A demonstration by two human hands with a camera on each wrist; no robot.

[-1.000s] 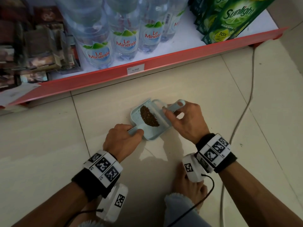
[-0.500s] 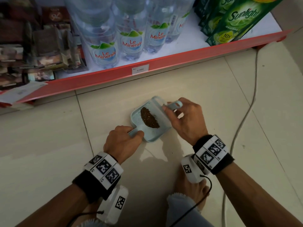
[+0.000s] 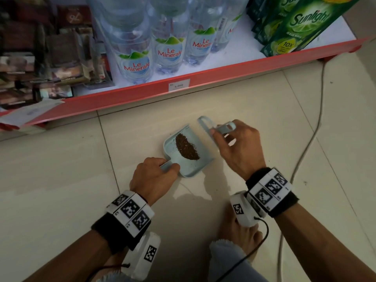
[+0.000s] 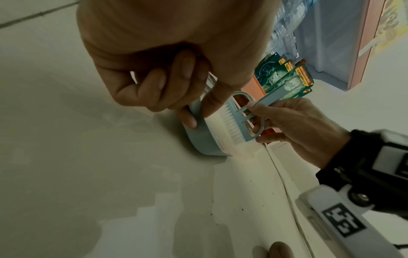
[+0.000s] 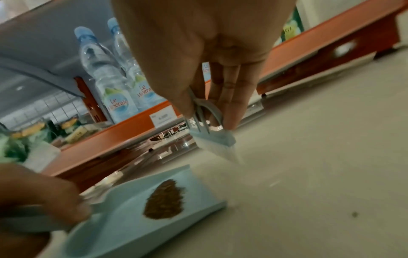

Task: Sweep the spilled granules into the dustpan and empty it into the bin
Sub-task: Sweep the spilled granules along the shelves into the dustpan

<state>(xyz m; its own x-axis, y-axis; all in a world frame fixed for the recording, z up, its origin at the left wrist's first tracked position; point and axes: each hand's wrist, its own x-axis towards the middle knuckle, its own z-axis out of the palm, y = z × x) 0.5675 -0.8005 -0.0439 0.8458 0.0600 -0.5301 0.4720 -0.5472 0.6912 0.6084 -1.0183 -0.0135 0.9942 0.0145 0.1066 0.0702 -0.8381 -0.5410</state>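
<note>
A pale blue dustpan (image 3: 187, 165) (image 5: 123, 216) lies on the tiled floor with a heap of brown granules (image 3: 186, 146) (image 5: 164, 201) inside it. My left hand (image 3: 154, 176) (image 4: 167, 73) grips the dustpan's short handle. My right hand (image 3: 238, 147) (image 5: 209, 73) pinches a small pale blue brush (image 3: 215, 128) (image 4: 238, 120) (image 5: 212, 137) with white bristles, held just off the dustpan's open right edge. A few dark specks (image 4: 243, 208) lie scattered on the floor near me.
A red-edged bottom shelf (image 3: 183, 86) runs across just beyond the dustpan, carrying water bottles (image 3: 168, 49) and green soap pouches (image 3: 295, 25). A pale cable (image 3: 309, 137) trails over the floor on the right. My bare foot (image 3: 240, 237) and jeans cuff are below the right wrist.
My right hand has drawn the brush out of the dustpan to its right edge, uncovering the granule heap. The left hand keeps its grip on the handle; the head view moved a little closer.
</note>
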